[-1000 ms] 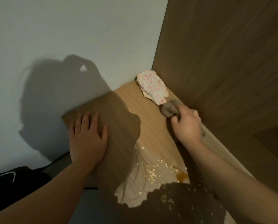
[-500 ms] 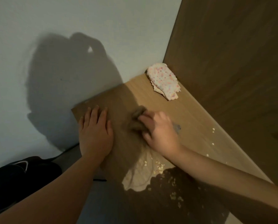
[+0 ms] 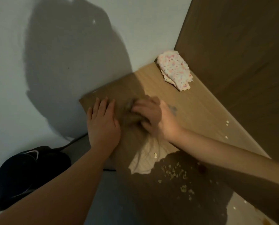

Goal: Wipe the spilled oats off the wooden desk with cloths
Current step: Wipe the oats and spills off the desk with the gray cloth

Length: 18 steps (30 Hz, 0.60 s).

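A wooden desk [image 3: 198, 111] runs from the wall corner toward me. My right hand [image 3: 153, 117] grips a bunched brown-grey cloth [image 3: 131, 116] and presses it on the desk's shaded left part. Just left of it, my left hand [image 3: 103, 122] lies flat on the desk, fingers straight. Spilled oats [image 3: 174, 171] lie scattered in the shadow nearer to me, and a few flakes [image 3: 227, 123] sit by the right edge. A white cloth with pink speckles [image 3: 176, 72] lies folded in the far corner.
A brown wooden panel [image 3: 242, 54] stands along the desk's right side and a pale wall [image 3: 70, 46] runs behind. A black cap [image 3: 26, 169] lies on the floor to the left. A brown liquid spot [image 3: 202, 168] marks the desk near the oats.
My right hand carried the brown-grey cloth from the right edge by the speckled cloth across to the left, beside my left hand. My left hand stayed flat on the desk.
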Available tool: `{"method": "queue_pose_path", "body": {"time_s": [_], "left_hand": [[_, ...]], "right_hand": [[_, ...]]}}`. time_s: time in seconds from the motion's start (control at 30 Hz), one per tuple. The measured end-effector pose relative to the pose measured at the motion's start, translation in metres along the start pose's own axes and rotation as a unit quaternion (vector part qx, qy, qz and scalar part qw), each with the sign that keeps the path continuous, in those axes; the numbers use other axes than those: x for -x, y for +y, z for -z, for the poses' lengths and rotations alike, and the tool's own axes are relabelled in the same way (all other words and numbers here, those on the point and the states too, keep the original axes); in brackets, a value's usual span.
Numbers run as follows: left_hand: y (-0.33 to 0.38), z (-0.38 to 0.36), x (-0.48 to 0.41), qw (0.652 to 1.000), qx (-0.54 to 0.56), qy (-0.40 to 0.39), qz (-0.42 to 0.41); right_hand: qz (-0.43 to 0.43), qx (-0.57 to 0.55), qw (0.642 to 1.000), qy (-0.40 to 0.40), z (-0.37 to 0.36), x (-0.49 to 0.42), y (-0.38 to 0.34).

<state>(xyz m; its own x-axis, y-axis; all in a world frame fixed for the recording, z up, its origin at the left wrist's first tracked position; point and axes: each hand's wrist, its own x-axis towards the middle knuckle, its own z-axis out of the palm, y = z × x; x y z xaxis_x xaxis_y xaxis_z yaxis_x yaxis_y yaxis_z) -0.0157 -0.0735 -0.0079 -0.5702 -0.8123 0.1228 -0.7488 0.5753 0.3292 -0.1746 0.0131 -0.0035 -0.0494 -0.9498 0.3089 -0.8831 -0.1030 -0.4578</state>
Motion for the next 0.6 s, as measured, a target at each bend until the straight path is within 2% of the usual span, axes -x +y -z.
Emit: {"method": "queue_pose_path", "body": {"time_s": [0.07, 0.13, 0.17, 0.27, 0.33, 0.37, 0.47, 0.6], "left_hand": [[0.0, 0.0, 0.001, 1.0, 0.008, 0.003, 0.007], [0.001, 0.001, 0.001, 1.0, 0.012, 0.001, 0.011], [0.002, 0.001, 0.001, 1.0, 0.01, 0.001, 0.009], [0.001, 0.001, 0.001, 1.0, 0.006, -0.007, 0.005], [0.001, 0.001, 0.0, 1.0, 0.005, -0.007, 0.003], [0.001, 0.001, 0.0, 1.0, 0.004, -0.007, 0.002], [0.002, 0.001, 0.0, 1.0, 0.001, 0.001, 0.001], [0.005, 0.004, -0.001, 0.999, -0.034, -0.024, -0.01]], "right_hand": [[0.094, -0.006, 0.994, -0.056, 0.014, 0.041, -0.006], [0.124, 0.014, 0.989, -0.073, 0.032, 0.05, 0.004], [0.103, 0.034, 0.992, -0.07, 0.036, 0.041, 0.012], [-0.051, 0.087, 0.994, -0.034, 0.034, -0.003, 0.03], [-0.093, 0.095, 0.991, -0.027, 0.025, -0.017, 0.024], [-0.084, 0.091, 0.992, -0.03, 0.022, -0.011, 0.016], [0.029, 0.017, 0.999, -0.043, 0.018, 0.048, -0.018], [0.174, -0.033, 0.978, -0.114, 0.025, 0.104, -0.039]]}}
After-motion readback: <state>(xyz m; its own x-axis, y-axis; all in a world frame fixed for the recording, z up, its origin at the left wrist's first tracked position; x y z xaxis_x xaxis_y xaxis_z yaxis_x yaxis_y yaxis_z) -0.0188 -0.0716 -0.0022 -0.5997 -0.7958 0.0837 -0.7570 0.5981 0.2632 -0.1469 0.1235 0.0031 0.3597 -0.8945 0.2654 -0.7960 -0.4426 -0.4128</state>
